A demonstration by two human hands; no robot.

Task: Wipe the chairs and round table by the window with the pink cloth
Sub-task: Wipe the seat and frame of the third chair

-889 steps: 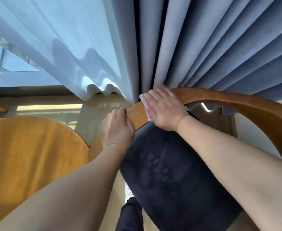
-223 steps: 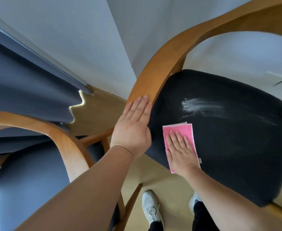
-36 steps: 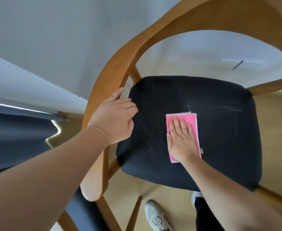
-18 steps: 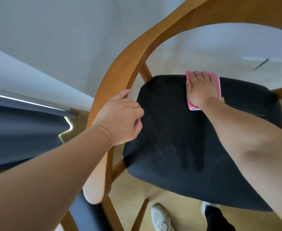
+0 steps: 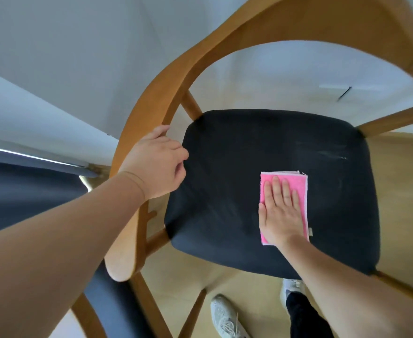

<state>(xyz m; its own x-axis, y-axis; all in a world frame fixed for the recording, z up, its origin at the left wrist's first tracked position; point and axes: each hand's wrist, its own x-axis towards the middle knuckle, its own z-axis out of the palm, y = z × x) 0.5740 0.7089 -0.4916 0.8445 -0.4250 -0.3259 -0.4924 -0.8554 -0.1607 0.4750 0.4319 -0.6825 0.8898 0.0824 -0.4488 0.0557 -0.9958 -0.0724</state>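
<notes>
A wooden chair with a curved backrest (image 5: 225,37) and a dark padded seat (image 5: 237,167) fills the view. The folded pink cloth (image 5: 300,189) lies flat on the seat, right of its middle. My right hand (image 5: 279,211) presses on the cloth with fingers spread flat. My left hand (image 5: 156,164) grips the chair's left armrest (image 5: 127,240), fingers curled round the wood beside the seat edge. The round table is out of view.
A second chair's dark seat (image 5: 112,303) and wooden leg show at the lower left. Grey curtain (image 5: 25,191) hangs at the left, a white wall (image 5: 66,57) behind. My white shoes (image 5: 227,320) stand on the pale wooden floor below the seat.
My right hand has pulled the cloth from the seat's far edge back toward me, to the right of the seat's middle. My left hand stays on the armrest.
</notes>
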